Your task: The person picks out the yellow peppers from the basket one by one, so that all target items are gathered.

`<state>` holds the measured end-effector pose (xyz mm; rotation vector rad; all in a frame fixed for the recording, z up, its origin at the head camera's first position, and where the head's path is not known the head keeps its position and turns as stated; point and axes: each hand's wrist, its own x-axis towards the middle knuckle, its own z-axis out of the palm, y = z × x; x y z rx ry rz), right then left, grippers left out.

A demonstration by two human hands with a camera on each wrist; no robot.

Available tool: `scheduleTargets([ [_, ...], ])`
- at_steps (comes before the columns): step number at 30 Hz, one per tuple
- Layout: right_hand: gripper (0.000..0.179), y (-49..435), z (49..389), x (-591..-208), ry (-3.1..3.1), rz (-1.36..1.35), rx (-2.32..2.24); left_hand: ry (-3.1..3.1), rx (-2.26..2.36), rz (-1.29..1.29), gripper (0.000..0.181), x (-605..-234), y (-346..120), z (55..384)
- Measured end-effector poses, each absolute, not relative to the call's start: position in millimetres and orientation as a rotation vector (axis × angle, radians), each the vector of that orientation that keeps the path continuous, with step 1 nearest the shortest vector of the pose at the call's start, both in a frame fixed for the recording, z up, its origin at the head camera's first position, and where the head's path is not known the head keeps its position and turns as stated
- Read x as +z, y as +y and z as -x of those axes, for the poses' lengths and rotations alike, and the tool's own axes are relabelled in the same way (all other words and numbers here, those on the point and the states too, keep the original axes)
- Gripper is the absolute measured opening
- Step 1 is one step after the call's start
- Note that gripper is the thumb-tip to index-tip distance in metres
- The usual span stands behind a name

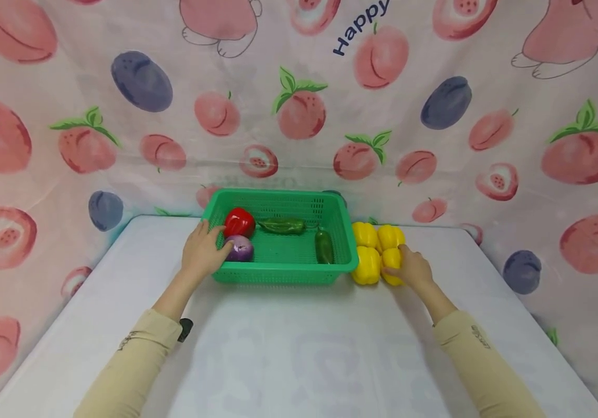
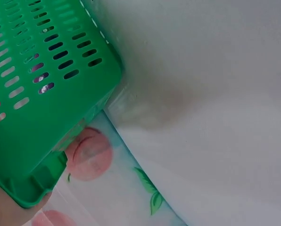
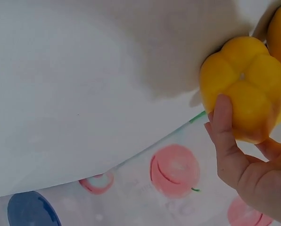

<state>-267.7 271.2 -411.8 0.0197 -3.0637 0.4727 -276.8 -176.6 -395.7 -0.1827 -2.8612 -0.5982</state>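
A green plastic basket (image 1: 283, 273) stands at the back of the table, holding a red bell pepper (image 1: 239, 223), a purple onion (image 1: 240, 249) and two green peppers (image 1: 283, 226). My left hand (image 1: 200, 248) grips the basket's left rim, with thumb and index finger reaching over it beside the onion and red pepper. In the left wrist view, part of that hand shows at the rim's corner. Several yellow bell peppers (image 1: 366, 266) sit bunched against the basket's right side. My right hand (image 1: 413, 268) holds the front right yellow bell pepper (image 3: 244, 89) between thumb and fingers.
The white table (image 1: 278, 348) runs to a fruit-printed cloth (image 1: 299, 157) hanging right behind the basket. A dark object (image 1: 185, 330) shows at the left sleeve's cuff.
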Motion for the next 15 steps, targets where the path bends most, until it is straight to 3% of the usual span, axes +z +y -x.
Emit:
scheduleTargets([
  [7, 0.078, 274, 267, -416, -3.101, 0.100, 0.477, -2.709, -0.806, 0.157, 0.049, -394, -171, 277],
  [15, 0.088, 274, 276, -397, -3.313, 0.143, 0.546, -2.597, -0.666, 0.136, 0.036, -395, -173, 276],
])
